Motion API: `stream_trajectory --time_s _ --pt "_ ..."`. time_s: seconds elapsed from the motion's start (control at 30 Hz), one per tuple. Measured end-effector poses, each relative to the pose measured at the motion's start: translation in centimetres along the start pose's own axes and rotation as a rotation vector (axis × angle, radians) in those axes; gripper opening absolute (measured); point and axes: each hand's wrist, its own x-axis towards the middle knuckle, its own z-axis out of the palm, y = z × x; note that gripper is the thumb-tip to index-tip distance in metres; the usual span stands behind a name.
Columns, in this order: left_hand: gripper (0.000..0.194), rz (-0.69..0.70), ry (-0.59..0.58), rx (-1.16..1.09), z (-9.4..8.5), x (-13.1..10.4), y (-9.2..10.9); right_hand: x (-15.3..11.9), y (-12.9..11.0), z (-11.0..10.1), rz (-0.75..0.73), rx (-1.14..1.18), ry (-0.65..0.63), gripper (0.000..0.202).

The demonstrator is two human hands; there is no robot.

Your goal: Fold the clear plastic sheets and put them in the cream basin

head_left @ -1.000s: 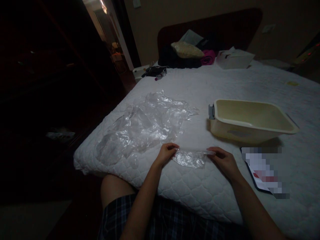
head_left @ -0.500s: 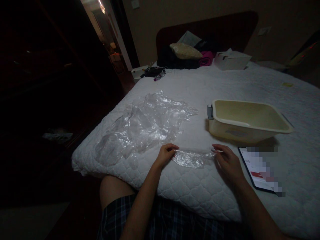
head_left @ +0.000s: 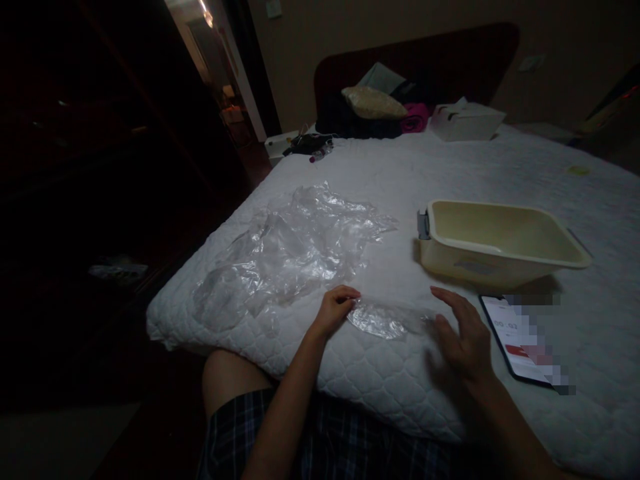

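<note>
Small clear crinkled plastic film (head_left: 377,320), lying on white quilted bed (head_left: 380,380); left hand (head_left: 337,311) pinching left end, fingers together; right hand (head_left: 464,337) hovering, fingers parted, empty; seemingly being straightened, next needing light right-hand pinch

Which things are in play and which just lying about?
In play:
- bag, pinched by the left hand; right hand open near its other end
- likely plastic heap, tub

Lying about:
- phone
- white box
- pink roll
</note>
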Motion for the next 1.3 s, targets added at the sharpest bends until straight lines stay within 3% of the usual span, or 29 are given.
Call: stream_trajectory --time_s 0.17,0.3,0.73,1.0,1.07,1.17,1.23,1.3 --pt "0.017 -0.034 -0.007 0.001 0.1 -0.1 0.1 0.2 -1.9 1.2 -0.193 -0.177 -0.215 0.046" --pt "0.016 -0.046 0.004 -0.024 0.1 -0.1 0.1 -1.0 -3.4 2.9 -0.268 -0.3 -0.318 0.034" --pt "0.008 -0.023 -0.06 -0.103 -0.2 -0.1 -0.1 -4.3 -3.7 4.7 -0.301 -0.252 -0.26 0.023" --pt "0.035 -0.143 -0.142 -0.085 -1.0 -0.7 1.0 -4.7 -2.9 5.0 -0.239 -0.193 -0.252 0.028" --pt "0.034 -0.078 -0.181 0.012 -1.6 -1.5 1.7 -4.8 -2.6 5.1 -0.213 -0.175 -0.26 0.026" --pt "0.036 0.178 -0.151 0.316 -2.0 -3.2 2.7 -5.1 -2.3 5.2 -0.19 -0.15 -0.277 0.027" --pt "0.042 0.344 -0.133 0.581 -1.6 -4.5 3.2 -5.1 -2.3 5.2 -0.187 -0.123 -0.282 0.028" --pt "0.041 0.45 -0.201 0.792 -0.8 -5.5 3.1 -5.1 -2.3 5.2 -0.186 -0.09 -0.277 0.027"
